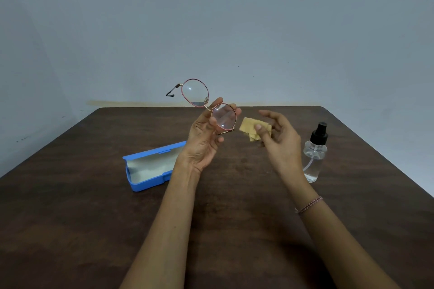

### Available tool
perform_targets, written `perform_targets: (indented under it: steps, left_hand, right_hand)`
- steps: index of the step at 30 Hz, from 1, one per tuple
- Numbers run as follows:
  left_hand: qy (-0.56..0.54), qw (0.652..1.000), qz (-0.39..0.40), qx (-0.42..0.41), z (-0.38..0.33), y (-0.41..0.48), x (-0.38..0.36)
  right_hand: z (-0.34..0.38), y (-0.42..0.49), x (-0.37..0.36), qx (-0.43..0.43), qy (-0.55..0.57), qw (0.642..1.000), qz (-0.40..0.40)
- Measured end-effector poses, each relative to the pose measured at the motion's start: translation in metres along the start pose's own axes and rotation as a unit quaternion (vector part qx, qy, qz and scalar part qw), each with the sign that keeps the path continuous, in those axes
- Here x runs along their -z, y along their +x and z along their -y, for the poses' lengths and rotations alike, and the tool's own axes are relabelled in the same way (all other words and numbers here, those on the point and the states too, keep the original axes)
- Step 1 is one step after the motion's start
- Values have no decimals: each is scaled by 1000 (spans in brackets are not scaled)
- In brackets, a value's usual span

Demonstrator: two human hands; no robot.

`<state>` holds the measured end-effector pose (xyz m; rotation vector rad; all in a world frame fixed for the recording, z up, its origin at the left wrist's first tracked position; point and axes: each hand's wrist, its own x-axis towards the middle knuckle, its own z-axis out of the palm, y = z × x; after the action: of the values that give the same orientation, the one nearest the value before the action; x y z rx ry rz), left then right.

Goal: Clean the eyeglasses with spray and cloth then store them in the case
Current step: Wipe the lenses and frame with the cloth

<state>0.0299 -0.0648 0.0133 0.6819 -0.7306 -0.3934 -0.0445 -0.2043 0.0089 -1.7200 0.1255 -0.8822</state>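
Your left hand (203, 139) pinches the eyeglasses (195, 93) by one lens at frame centre and your right hand (281, 139) pinches the cloth (248, 127) just right of them, so your fingers may smear that lens or lose the frame.

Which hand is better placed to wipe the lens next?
The right hand, probably: it pinches the cloth just beside the glasses, while the left hand is busy holding them up.

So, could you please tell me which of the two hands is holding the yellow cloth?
The right hand, the one with the bracelet at its wrist, pinches the cloth; the left hand holds the eyeglasses.
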Motion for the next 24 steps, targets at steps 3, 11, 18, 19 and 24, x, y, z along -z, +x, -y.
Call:
perform_targets:
  steps: [3, 11, 18, 19, 24]
  left_hand:
    - [-31, 999, 10, -2, 1, 1, 1]
    - [-19, 997, 67, 20, 1, -2, -1]
    - [-11, 991, 117, 64, 3, -3, 0]
    - [-12, 990, 118, 71, 3, -4, 0]
    - [-9, 990, 106, 87, 3, -4, 3]
  right_hand:
    - [-3, -4, -3, -167, 113, 977, 75]
    - [3, -9, -13, -291, 302, 886, 196]
    - [7, -7, -10, -325, 370, 855, 163]
    - [6, -7, -9, -329, 370, 854, 161]
    - [6, -3, -5, -327, 385, 852, 137]
